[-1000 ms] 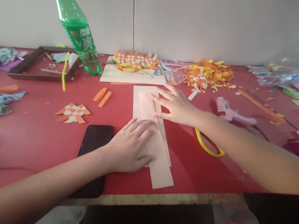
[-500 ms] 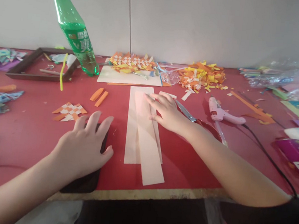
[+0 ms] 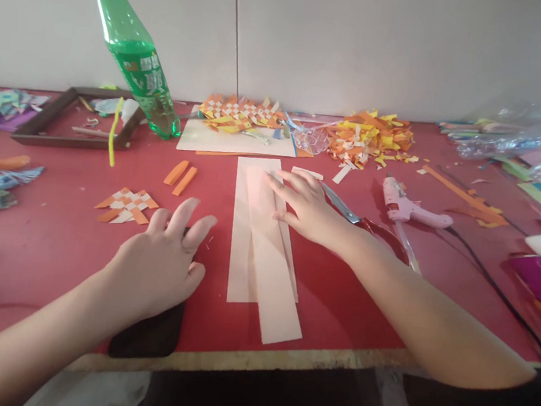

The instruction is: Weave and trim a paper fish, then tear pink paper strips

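Note:
A narrow white paper strip [image 3: 274,286] lies slantwise over a wider white sheet [image 3: 238,264], its lower end past the sheet's bottom edge. My right hand [image 3: 306,206] rests with spread fingertips on the upper right of these papers, holding nothing. Over the black phone [image 3: 147,338] my left hand [image 3: 159,262] is open, fingers apart, with nothing in it. Past its fingers lies a woven orange and white paper piece [image 3: 128,205]. Two short orange strips [image 3: 180,178] sit between that piece and the papers. Scissors [image 3: 342,203] lie partly under my right forearm.
A green bottle [image 3: 137,69] stands near the wall beside a dark frame [image 3: 73,142]. Behind the papers are a white board [image 3: 238,142] with woven strips and a heap of orange and yellow scraps [image 3: 375,136]. A pink glue gun [image 3: 408,207] with its cord lies at right.
My left hand has lifted off the white papers and moved left over the phone. My right hand stays on the papers, and more of the scissors shows beside it.

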`<state>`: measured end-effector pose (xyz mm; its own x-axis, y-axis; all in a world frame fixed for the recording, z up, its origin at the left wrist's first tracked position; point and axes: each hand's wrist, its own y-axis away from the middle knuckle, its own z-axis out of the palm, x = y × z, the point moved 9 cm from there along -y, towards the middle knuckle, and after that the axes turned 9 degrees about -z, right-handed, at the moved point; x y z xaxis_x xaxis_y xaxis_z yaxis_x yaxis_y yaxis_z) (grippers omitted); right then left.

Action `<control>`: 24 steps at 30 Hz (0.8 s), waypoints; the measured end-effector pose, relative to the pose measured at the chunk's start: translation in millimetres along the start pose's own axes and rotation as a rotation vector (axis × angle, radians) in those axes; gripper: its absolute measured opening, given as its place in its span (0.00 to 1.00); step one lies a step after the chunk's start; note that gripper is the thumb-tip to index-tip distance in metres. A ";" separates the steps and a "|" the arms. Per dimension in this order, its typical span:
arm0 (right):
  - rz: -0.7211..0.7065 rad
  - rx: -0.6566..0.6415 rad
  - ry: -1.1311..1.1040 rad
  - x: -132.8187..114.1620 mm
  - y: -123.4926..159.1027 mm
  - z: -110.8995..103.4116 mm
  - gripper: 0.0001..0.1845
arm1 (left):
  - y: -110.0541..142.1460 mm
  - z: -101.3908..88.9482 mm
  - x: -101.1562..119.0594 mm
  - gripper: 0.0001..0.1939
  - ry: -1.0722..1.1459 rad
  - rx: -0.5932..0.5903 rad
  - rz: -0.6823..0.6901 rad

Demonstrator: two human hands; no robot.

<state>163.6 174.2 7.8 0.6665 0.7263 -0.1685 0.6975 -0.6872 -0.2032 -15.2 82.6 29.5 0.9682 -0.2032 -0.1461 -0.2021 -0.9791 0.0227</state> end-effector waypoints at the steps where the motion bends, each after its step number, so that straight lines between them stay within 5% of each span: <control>1: -0.002 0.009 -0.019 0.1 0.1 0.5 0.34 | -1.7 -1.1 -0.3 0.26 -0.036 -0.021 -0.015; 5: -0.020 0.033 -0.112 -3.9 0.9 3.1 0.24 | -24.2 -15.8 4.5 0.30 -0.032 -0.066 -0.034; 10: 0.011 0.123 -0.154 -10.7 3.9 -2.3 0.22 | -84.5 -14.0 19.5 0.26 0.355 -0.235 0.078; 14: 0.040 0.156 -0.231 -12.4 6.1 -2.5 0.23 | -124.7 -7.0 16.2 0.33 0.423 -0.168 0.068; 20: 0.069 0.215 -0.269 -10.9 9.4 -1.9 0.23 | -139.1 4.0 6.0 0.42 0.637 -0.116 -0.042; 24: 0.125 0.276 -0.360 -9.4 12.5 -4.1 0.24 | -140.2 10.2 -1.3 0.34 0.861 -0.148 -0.108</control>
<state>167.2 158.7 10.8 0.5732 0.6315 -0.5221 0.4889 -0.7749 -0.4005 10.3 220.2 16.5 0.7678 0.0141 0.6406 -0.1397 -0.9720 0.1888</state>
